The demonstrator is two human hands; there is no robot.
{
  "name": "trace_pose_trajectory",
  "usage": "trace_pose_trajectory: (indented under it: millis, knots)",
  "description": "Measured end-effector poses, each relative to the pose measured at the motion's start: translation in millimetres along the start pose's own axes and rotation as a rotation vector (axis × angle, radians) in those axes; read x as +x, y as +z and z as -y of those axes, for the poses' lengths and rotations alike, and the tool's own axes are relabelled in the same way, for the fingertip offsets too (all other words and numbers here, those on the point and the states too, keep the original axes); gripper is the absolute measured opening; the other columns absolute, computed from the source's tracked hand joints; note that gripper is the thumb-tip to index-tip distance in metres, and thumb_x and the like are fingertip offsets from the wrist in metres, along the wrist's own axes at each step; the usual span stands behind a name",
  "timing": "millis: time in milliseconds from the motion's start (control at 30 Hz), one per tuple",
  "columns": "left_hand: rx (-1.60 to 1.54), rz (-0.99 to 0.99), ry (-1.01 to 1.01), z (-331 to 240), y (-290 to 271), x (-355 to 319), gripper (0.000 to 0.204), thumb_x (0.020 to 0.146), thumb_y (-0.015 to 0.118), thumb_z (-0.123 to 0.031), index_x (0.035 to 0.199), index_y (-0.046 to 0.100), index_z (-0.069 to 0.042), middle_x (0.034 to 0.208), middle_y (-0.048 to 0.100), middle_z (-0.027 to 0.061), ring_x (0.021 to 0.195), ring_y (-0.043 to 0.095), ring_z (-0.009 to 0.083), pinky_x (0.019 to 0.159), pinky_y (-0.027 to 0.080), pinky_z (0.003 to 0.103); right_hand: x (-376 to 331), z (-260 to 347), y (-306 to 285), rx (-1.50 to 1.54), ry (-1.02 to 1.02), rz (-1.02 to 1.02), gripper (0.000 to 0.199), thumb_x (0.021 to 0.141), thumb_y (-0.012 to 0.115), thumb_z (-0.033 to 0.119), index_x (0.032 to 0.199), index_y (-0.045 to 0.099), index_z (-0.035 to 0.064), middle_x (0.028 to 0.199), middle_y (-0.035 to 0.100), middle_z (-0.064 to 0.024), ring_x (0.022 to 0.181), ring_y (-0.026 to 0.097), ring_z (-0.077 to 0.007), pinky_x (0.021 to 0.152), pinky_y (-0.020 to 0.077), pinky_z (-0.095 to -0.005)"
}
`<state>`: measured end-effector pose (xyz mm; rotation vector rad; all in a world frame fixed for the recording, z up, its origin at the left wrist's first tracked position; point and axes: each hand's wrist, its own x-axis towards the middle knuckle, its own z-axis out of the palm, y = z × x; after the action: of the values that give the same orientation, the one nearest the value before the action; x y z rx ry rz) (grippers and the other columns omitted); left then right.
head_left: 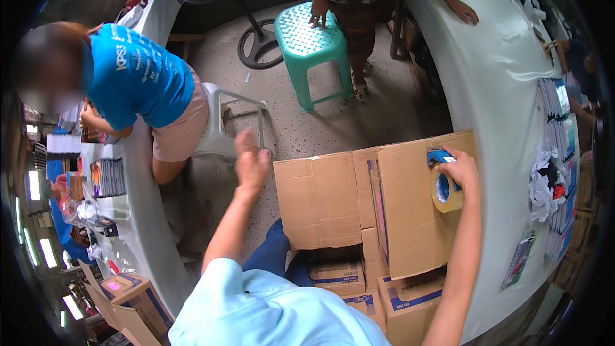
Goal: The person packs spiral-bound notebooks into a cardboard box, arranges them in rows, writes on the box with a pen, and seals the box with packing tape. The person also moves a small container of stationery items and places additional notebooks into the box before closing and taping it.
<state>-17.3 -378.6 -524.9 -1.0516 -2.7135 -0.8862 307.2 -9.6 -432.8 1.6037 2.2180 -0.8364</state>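
A person's right hand [460, 168] clamps its fingers around a blue handheld tape dispenser loaded with a tan roll of packing tape [444, 187], pressed against the upright flap of a large brown cardboard box [410, 211] at right of centre, beside the long white table [500, 83]. The dispenser's long axis runs near-to-far, blue head pointing far, roll hanging nearer. The left hand [251, 160] hangs in the air over the speckled concrete floor, fingers loosely together, holding nothing. Smaller printed cartons [410, 304] sit near.
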Motion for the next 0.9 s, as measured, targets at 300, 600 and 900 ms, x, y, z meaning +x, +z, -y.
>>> trace_pose_trajectory:
  millis: [300,600,900]
  knots:
    - [-1.29,-0.297,-1.479,114,-44,-35,0.057,0.079,0.064,-0.018,0.128,0.037,-0.006,0.124,0.038,0.0088,0.091,0.056,0.0237,0.077,0.047,0.042,9,-13,12,-0.11,-0.156,-0.074,0.066,0.056,0.075,0.028,0.119,0.061,0.0178,0.104,0.065,-0.0156,0.096,0.062,-0.0318,0.085,0.0485,-0.0375]
    - [-0.994,0.295,-0.89,-96,71,-17,0.095,0.077,0.069,-0.016,0.146,0.004,-0.017,0.139,0.025,0.0159,0.104,0.054,0.0283,0.083,0.049,0.038,2,-6,4,-0.075,-0.009,-0.022,0.064,0.055,0.073,0.033,0.118,0.062,0.0258,0.107,0.065,-0.0099,0.098,0.062,-0.0269,0.086,0.0497,-0.0373]
    - [-0.449,0.632,0.632,-260,161,29,0.108,0.073,0.068,-0.05,0.146,-0.001,-0.012,0.15,0.015,0.0131,0.135,0.022,0.0364,0.108,0.019,0.055,0,-1,2,-0.154,-0.005,-0.028,0.064,0.057,0.072,0.034,0.119,0.061,0.0253,0.107,0.065,-0.0131,0.097,0.062,-0.0304,0.086,0.0497,-0.0387]
